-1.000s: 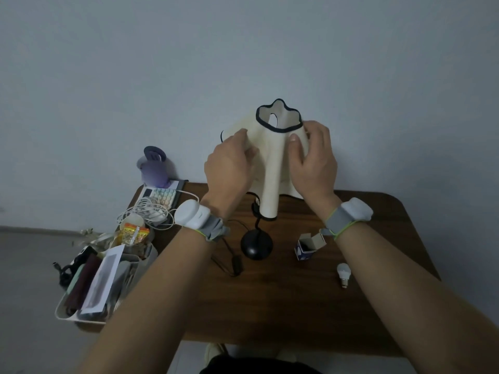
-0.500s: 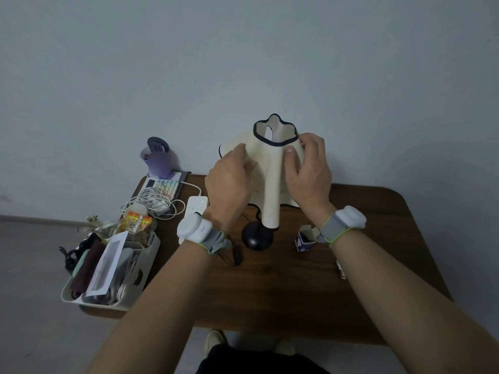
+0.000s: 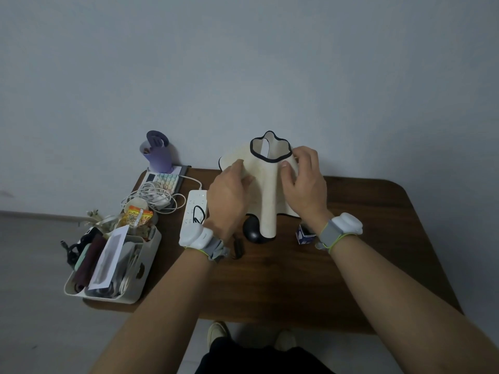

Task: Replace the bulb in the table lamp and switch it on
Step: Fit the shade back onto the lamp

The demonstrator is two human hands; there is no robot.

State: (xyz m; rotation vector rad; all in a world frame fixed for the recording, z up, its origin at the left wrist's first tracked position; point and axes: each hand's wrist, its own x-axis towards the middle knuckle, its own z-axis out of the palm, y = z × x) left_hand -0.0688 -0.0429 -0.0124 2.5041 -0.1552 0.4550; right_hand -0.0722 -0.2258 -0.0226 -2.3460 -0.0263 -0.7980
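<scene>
Lamp shade [image 3: 266, 182], cream with a black rim, stands at the far middle of the surface [image 3: 378, 238]. I see my 2 hands grasping it: left hand [image 3: 229, 195] on its left side, right hand [image 3: 303, 182] on its right. Small open box [image 3: 304, 234] is near my right wrist.

A domestic room: a small dark wooden table [image 3: 364, 255] against a plain pale wall [image 3: 243, 63]. Left of the fingers lie a white power strip [image 3: 195, 211], coiled charging cables [image 3: 151, 197], a purple pen holder [image 3: 158, 155] and a cluttered white organiser tray [image 3: 136, 279].
</scene>
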